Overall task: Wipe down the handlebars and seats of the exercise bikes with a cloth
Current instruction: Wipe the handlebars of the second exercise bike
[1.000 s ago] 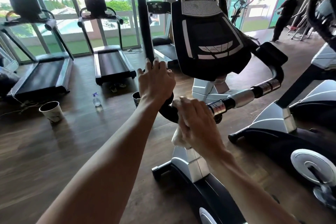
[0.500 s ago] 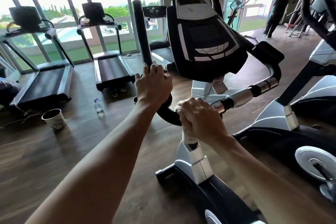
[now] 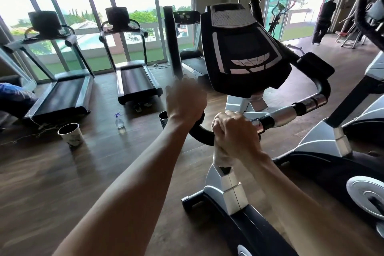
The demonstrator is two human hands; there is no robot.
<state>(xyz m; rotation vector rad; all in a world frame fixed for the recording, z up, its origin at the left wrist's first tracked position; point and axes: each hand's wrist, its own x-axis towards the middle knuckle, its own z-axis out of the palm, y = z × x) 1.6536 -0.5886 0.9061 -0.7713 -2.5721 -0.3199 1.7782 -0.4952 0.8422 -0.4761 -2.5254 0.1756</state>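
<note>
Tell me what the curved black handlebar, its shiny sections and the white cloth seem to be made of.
The curved black handlebar looks like matte foam or rubber grip: dull, no glare. The shiny silver sections look like polished or chromed metal, given their bright reflections. The white cloth, held against the bar by the right hand, looks like soft woven fabric, bunched and hanging limp. The left hand grips the bar.

A black curved handlebar (image 3: 199, 131) with chrome sections sits below the bike's console; a white cloth (image 3: 221, 159) wraps its middle.
</note>
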